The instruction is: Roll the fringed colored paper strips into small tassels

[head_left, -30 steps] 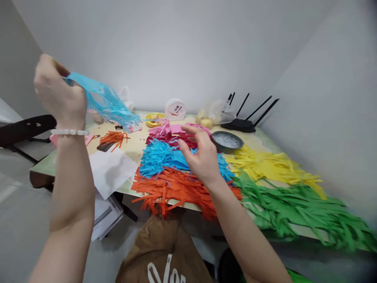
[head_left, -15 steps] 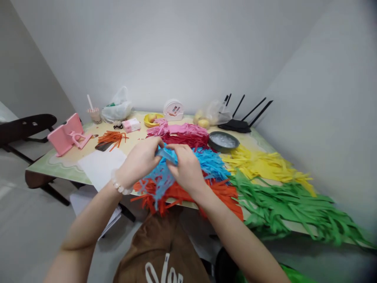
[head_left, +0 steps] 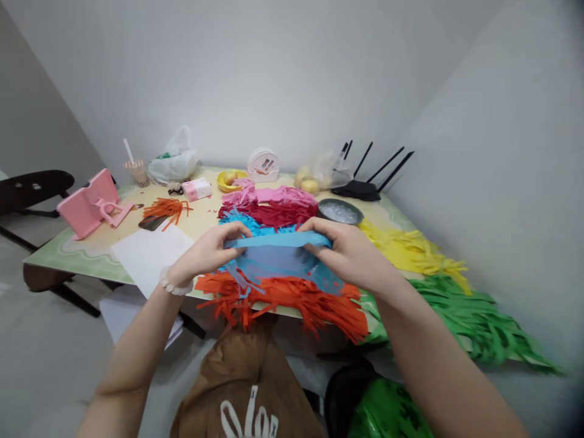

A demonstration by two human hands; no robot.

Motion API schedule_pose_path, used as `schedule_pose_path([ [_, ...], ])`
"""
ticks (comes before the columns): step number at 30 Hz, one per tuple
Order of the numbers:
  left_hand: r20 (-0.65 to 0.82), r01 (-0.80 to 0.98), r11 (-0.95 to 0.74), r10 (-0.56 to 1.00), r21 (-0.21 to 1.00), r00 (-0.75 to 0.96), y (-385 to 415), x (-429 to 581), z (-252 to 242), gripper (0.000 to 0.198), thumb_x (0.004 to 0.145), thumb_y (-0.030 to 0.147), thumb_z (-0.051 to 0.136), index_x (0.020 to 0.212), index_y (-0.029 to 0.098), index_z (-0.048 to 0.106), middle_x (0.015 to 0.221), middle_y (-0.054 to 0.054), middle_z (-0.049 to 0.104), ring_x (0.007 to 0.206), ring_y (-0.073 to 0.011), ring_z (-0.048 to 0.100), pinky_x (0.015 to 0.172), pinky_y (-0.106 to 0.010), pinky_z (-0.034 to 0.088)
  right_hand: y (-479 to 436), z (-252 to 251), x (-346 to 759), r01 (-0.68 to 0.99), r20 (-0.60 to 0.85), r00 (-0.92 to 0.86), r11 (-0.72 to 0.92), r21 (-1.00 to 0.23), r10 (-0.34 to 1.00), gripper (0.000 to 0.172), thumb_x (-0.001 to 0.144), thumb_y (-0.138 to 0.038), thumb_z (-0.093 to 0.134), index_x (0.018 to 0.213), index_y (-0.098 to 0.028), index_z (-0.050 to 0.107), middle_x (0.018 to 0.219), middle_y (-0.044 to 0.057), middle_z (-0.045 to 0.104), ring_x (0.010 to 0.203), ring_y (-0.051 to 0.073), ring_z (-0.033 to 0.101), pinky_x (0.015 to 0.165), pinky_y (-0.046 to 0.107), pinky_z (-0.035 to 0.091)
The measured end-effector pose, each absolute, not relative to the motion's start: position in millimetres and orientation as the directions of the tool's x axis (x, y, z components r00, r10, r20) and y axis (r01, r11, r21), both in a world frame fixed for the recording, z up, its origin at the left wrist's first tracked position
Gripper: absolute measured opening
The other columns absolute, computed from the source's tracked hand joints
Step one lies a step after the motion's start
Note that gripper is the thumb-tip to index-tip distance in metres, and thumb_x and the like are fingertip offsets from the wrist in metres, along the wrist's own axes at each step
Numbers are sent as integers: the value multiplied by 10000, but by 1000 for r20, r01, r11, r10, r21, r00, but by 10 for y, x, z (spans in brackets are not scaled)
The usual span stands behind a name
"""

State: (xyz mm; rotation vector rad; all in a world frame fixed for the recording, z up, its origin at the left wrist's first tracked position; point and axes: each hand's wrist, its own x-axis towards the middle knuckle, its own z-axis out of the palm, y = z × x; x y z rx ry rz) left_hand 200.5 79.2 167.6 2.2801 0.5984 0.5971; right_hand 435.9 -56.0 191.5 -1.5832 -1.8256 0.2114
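Note:
Stretched between my two hands is a light blue fringed paper sheet (head_left: 280, 255), its folded upper edge level and its cut strips hanging down. My left hand (head_left: 210, 249) pinches that edge at the left end, thumb below and fingers above. At the right end my right hand (head_left: 351, 249) grips it the same way. Behind it, more blue fringed paper (head_left: 237, 217) lies on the table, partly hidden by the held sheet. Orange-red fringed paper (head_left: 287, 298) spreads along the front edge just below my hands.
Crimson fringe (head_left: 278, 214) and pink fringe (head_left: 285, 194) lie behind. Yellow fringe (head_left: 396, 246) and green fringe (head_left: 469, 316) are at right, near a dark bowl (head_left: 340, 212) and a black router (head_left: 358, 190). White paper (head_left: 148, 252), a phone (head_left: 148, 222) and a pink stand (head_left: 93, 204) are at left.
My hands have moved apart, the right one going rightward, and the blue paper between them is now spread wide instead of bunched. The view has shifted slightly.

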Motion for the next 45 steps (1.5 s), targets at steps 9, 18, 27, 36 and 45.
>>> schedule_pose_path([
  [9,356,136,-770,434,623,828,680,2285,1594,541,809,430,713,1277,188,593,1357,-127,604,1262,-297,546,1059,-402,432,-658,2078,4329,875,237,-57,162,-456,970,223,707,-112,499,876,-201,613,701,7,656,585,164,572,571,255,391],
  [18,312,-20,-464,562,886,766,638,2136,1497,297,822,217,622,1102,208,721,1109,-62,711,992,-206,633,825,-280,492,-746,1691,4492,562,374,22,298,-772,927,295,827,-150,513,1034,-230,707,1026,35,734,840,183,669,673,259,498],
  [27,204,38,-437,492,899,846,564,1923,1637,159,766,221,621,835,186,760,913,-79,692,1083,-268,574,892,-335,448,-763,1645,4516,523,465,-192,491,-696,864,395,673,-37,455,848,-222,756,913,47,695,876,196,649,782,301,509],
  [36,250,176,-558,602,811,758,516,2039,1656,344,808,366,724,1090,197,623,1108,-61,654,964,-198,610,826,-283,472,-776,1755,4500,608,373,-254,448,-656,892,281,941,-399,530,938,-199,726,954,80,666,890,218,637,795,317,494],
  [45,158,279,-565,604,777,781,501,2022,1705,246,836,408,671,822,171,608,782,13,613,725,-143,541,667,-242,429,-763,1708,4328,723,316,62,175,-668,947,142,887,-307,609,941,-188,663,849,27,704,745,176,631,674,264,457],
])
